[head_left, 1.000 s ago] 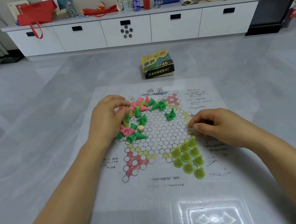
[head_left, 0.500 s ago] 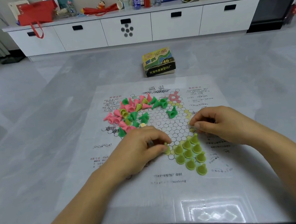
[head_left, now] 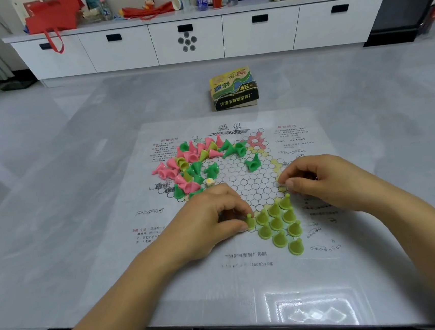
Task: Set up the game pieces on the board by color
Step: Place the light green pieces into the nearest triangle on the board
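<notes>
- One grey, glossy tabletop (head_left: 58, 233) carries everything noted here; its surface is smooth and reflective.
- White paper game board (head_left: 248, 276) lies flat on it, printed with a star of small hexagonal cells, some tinted pink or yellow, and blocks of text at the margins.
- Cardboard box (head_left: 233, 88), rectangular, printed yellow, green and black, stands closed beyond the board's far edge; contents not visible.
- Loose heap of cone pieces (head_left: 197, 164), plastic, pink, dark green and a few yellow-green, lies tumbled on the board's far-left part, most on their sides. One dark green cone (head_left: 253, 162) lies apart, right of the heap.
- Nine yellow-green cones (head_left: 280, 225) stand upright in a triangular cluster on the board's near-right point.
- Left hand (head_left: 209, 226) rests on the board; its fingers (head_left: 239, 228) pinch one more yellow-green cone (head_left: 250, 220), upright, just beside the cluster's left edge.
- Right hand (head_left: 319, 181) rests on the board's right side, fingers curled, thumb and forefinger pressed together; whether they hold anything cannot be told.
</notes>
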`<state>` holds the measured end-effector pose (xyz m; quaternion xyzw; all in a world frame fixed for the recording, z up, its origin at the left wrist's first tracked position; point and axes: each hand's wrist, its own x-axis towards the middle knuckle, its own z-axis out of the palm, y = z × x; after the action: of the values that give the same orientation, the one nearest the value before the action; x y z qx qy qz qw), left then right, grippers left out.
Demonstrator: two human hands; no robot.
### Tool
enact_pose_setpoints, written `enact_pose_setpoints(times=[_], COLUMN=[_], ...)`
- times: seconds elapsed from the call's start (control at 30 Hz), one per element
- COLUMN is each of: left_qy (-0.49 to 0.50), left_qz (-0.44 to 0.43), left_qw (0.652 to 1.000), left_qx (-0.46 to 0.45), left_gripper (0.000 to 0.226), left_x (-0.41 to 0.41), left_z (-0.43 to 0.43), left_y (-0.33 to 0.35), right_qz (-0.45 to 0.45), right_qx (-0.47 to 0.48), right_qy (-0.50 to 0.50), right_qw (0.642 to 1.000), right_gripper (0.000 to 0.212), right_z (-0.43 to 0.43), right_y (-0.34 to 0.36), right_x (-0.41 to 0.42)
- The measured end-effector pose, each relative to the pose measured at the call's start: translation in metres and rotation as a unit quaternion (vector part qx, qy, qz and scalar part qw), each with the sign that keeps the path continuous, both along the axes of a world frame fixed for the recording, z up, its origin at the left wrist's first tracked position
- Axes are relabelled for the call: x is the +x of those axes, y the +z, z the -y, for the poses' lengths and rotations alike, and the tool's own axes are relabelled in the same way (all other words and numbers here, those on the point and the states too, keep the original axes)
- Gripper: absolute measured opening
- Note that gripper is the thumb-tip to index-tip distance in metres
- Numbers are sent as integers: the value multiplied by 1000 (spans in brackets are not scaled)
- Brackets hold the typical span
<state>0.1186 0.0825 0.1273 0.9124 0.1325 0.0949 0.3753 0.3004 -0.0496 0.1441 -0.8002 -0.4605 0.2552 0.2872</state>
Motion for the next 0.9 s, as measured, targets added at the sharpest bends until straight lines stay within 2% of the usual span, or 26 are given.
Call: enact_pose_setpoints(times=[0.73,0.83,0.9], left_qy=[-14,20,88], left_qz=[-4,22,62], left_qw=[1000,1000,994], left_qx=[-5,2,31], left_gripper=[21,16,14], left_x=[-3,-5,-5], left_z=[0,-4,-12], left_y=[2,6,8], right_qz=[7,3,4], right_qx=[-4,-4,-4], right_qy=[5,3,4], right_qw=[1000,1000,1000], right_gripper=[10,10,10], right_z=[0,0,-1], right_y=[0,0,0], right_x=[-1,-1,-1])
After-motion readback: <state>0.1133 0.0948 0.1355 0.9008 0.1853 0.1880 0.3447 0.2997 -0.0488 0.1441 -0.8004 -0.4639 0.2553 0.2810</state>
